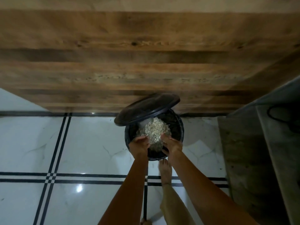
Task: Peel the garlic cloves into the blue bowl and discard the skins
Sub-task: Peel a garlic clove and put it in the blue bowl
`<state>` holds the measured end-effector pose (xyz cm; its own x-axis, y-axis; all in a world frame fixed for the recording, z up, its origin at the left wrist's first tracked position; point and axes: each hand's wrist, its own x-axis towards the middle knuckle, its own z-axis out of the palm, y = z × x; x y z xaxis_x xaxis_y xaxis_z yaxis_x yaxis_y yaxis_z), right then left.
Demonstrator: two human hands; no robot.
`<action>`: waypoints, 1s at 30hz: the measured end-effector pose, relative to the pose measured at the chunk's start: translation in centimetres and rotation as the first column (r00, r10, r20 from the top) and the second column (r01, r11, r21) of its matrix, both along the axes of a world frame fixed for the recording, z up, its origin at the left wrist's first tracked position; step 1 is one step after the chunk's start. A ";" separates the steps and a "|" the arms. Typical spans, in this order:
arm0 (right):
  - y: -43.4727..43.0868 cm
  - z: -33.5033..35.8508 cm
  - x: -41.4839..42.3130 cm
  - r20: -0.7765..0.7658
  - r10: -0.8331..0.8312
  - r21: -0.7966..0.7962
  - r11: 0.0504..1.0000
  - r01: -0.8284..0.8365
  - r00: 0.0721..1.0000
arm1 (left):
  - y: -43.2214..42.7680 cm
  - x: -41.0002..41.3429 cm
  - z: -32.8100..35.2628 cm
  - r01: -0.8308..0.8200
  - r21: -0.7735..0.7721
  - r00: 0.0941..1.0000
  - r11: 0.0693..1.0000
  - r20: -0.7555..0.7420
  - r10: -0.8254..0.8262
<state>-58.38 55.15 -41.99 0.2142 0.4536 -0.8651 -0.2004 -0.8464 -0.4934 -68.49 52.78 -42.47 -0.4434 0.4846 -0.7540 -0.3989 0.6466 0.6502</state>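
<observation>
Over the open bin [180, 127], left hand [140, 143] and right hand [172, 144] each grip a clear container [143, 125] of garlic skins [154, 129]. Tip low, inside the rim.

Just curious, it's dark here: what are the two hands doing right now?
Left hand: holds the garlic skins over the bin.
Right hand: holds the same skins, other side.

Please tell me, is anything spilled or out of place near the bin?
Nothing stands out. The left hand and right hand hold the garlic skins over the open black bin, its lid tilted up; no skins plainly show on the floor tiles.
</observation>
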 end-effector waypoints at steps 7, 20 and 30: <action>-4.8 10.9 3.3 0.052 0.140 0.264 0.953 -0.149 0.989 | -4.5 2.1 10.1 0.413 0.069 0.886 0.908 -0.260 -0.383; -36.6 42.2 30.9 0.561 -0.541 0.636 0.766 0.092 0.627 | -23.0 34.0 41.4 0.863 0.488 0.249 0.131 -0.186 -0.950; -69.6 42.1 44.2 0.661 -0.736 0.567 0.617 0.546 0.145 | -49.6 56.3 42.6 0.704 0.190 -0.393 -0.684 -0.698 -0.598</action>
<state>-14.20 -14.46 0.13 0.9925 -0.1190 -0.0265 -0.0843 -0.5123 -0.8547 -12.16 3.20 0.17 0.9613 0.2484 -0.1193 0.2281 -0.4748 0.8500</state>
